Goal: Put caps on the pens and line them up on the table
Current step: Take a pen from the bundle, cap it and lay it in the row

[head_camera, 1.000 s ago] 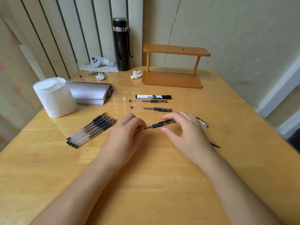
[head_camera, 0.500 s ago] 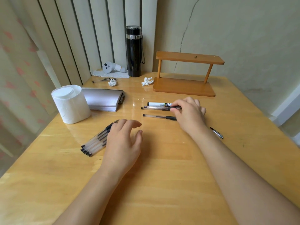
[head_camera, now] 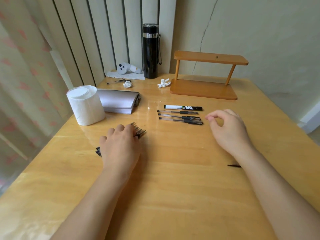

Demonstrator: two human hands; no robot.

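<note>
Head view: left hand flat, palm down, over bunch of uncapped pens on worktop; tips poke out past fingers, butt ends show behind wrist. Cannot tell whether grip has closed on any. Right hand hovers, thumb and forefinger loosely curled, grip empty. Just left of it: row of three capped pens plus marker at far side, parallel, close together. Small dark bit by right forearm. Paper roll beyond left hand.
</note>
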